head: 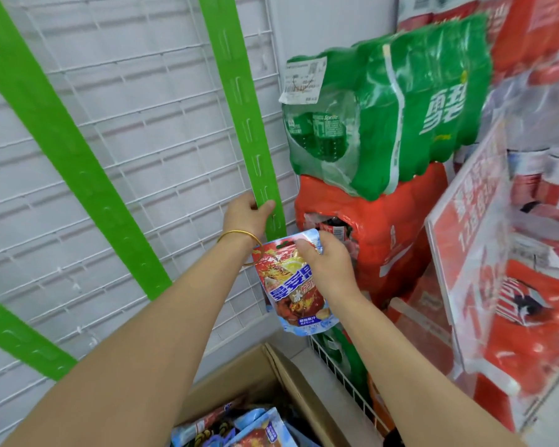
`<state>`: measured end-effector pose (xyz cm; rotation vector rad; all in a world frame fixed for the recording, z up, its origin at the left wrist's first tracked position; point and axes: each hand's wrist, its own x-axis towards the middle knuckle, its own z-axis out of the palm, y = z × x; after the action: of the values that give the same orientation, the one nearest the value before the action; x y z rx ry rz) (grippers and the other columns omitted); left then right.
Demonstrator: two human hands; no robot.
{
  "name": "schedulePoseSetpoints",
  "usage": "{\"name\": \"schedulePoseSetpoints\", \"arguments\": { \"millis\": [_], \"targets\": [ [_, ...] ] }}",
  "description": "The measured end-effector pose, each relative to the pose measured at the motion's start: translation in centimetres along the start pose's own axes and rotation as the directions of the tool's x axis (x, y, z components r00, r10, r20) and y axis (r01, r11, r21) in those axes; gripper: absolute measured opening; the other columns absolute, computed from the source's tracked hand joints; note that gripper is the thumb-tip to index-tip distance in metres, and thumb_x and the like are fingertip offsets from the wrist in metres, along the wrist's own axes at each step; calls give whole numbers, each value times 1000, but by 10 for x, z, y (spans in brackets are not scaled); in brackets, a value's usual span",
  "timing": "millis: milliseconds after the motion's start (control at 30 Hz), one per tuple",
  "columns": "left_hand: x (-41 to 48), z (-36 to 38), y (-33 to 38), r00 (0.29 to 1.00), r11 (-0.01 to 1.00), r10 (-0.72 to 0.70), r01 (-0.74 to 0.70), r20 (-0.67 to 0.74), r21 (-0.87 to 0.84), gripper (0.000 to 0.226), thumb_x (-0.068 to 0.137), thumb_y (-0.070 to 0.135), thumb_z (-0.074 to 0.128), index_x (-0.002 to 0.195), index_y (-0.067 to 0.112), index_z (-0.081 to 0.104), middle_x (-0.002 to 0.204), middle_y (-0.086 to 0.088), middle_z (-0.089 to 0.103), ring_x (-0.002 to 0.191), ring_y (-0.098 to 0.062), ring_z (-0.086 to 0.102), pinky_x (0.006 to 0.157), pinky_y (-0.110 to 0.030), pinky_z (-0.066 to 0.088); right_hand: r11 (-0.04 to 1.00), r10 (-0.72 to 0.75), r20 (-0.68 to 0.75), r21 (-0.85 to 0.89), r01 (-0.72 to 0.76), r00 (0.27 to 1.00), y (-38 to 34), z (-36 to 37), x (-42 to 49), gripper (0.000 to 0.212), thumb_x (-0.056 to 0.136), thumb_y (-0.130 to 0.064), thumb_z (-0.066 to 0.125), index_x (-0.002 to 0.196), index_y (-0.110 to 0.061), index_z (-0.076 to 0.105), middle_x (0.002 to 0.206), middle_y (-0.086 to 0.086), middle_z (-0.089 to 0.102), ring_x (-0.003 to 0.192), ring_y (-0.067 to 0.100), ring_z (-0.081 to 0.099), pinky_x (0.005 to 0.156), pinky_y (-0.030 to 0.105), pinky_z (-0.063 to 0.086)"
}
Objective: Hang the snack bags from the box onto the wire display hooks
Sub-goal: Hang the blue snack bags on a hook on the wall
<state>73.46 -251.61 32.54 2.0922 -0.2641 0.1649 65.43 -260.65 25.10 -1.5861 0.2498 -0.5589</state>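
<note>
Looking down past my forearms: a cardboard box [304,398] sits open at the bottom centre of the frame. More snack bags [262,427] lie loose inside it, blue and red packaging, partly hidden by my left arm.

Right hand [328,269], centre of frame: fingers and thumb curled over the top right part of one snack bag [291,295]. Thumb lies on the front face near the top edge. The bag hangs upright below the grip, printed face toward me, clear of the box and well above it. Its top edge is just below the lower end of the green hanging strip [239,101]; I cannot tell whether bag and strip touch.

Left hand [246,214], just up and left of the bag: pinching the lower part of that strip, thumb across the front, fingers wrapped behind. A gold bangle [239,235] sits on this wrist, touching the bag's upper left corner in the view.

The strip runs up to the top centre of the frame, with small moulded hooks along its length, none loaded. Two other green strips [62,140] slant across the left side.

Behind them: white wire grid panel [142,124] covering the left half.

Right of the panel: a green shrink-wrapped pack of drink bottles [400,108] stacked on a red pack [384,227]. A red sign [471,221] stands at the right, blurred.
</note>
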Motion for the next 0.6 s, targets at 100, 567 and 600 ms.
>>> {"name": "schedulePoseSetpoints", "arguments": {
  "millis": [100,567,600],
  "targets": [
    [-9,-5,-2,997,995,3,4,74,-100,10,88,15,59,94,9,64,90,-12,66,83,-27,64,83,-38,53,998,-58,-54,-9,58,997,-1,1,3,20,92,-22,53,92,-3,60,86,14,66,81,29,61,76,43,49],
    [-27,-17,3,984,981,19,15,176,-192,9,84,14,63,75,16,64,70,0,65,55,-6,59,56,-18,50,973,-184,-132,-162,162,974,-13,13,6,26,92,-26,52,80,-3,53,70,4,53,69,24,49,69,42,42],
    [-27,-17,3,985,980,15,19,174,-196,8,84,14,63,76,14,64,70,-1,64,55,-7,58,54,-17,49,973,-175,-127,-174,151,976,-12,12,6,26,92,-25,52,77,-4,51,67,2,52,67,23,48,67,40,40]
  ]
}}
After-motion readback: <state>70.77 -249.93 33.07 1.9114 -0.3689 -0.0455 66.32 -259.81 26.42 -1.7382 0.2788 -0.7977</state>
